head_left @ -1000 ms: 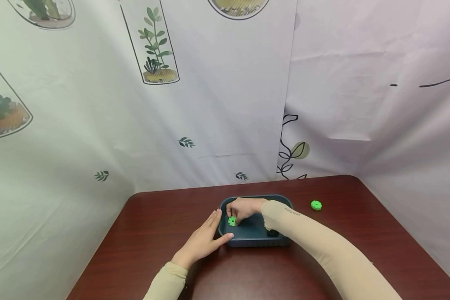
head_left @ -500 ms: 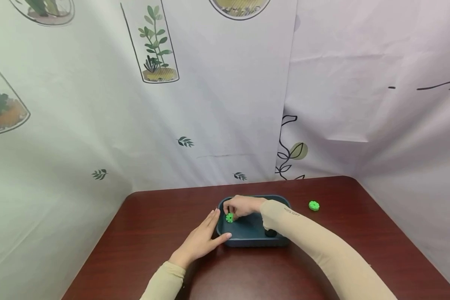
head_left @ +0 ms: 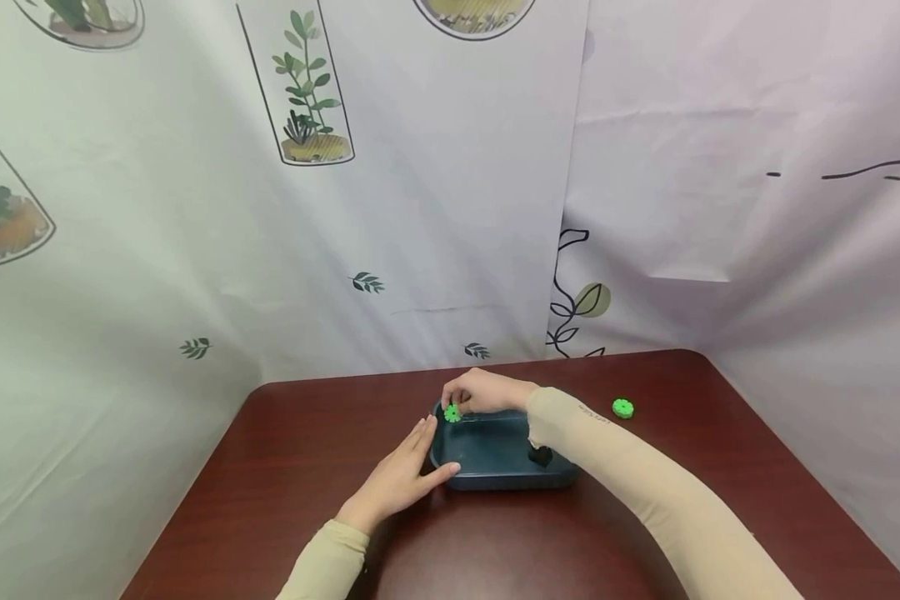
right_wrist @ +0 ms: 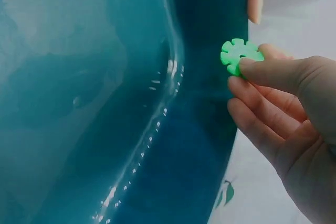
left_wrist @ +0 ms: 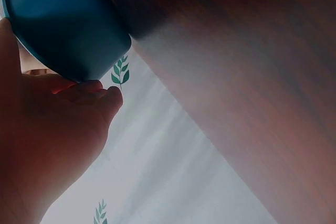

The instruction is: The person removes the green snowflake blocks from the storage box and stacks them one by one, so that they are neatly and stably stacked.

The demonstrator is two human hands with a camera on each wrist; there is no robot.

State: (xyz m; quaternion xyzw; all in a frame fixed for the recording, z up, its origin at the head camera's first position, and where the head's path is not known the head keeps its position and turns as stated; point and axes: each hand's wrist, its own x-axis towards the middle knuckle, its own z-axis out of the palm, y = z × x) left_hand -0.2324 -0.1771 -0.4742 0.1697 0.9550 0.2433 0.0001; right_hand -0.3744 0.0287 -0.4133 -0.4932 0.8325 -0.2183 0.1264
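My right hand [head_left: 491, 392] pinches a bright green snowflake building disc [head_left: 452, 413] between thumb and fingertips, near the far left corner of a dark blue plastic bin [head_left: 487, 482]. In the right wrist view the disc [right_wrist: 233, 55] shows its notched edge, and the bin's inside wall [right_wrist: 210, 30] lies behind it. The left hand [head_left: 393, 483] rests against the bin's left side, fingers extended along it and thumb at the near left corner. On the table to the right of the bin lies another green piece [head_left: 623, 408], perhaps stacked discs.
The reddish-brown wooden table [head_left: 307, 442] carries the bin near its far edge. White printed fabric [head_left: 420, 208] hangs behind and at both sides. The right forearm crosses over the bin's right end, and a small black object [head_left: 541, 456] shows beneath its wrist.
From low inside the bin, my right hand has risen with the green disc toward the far left corner. The left hand keeps its place at the bin's side.
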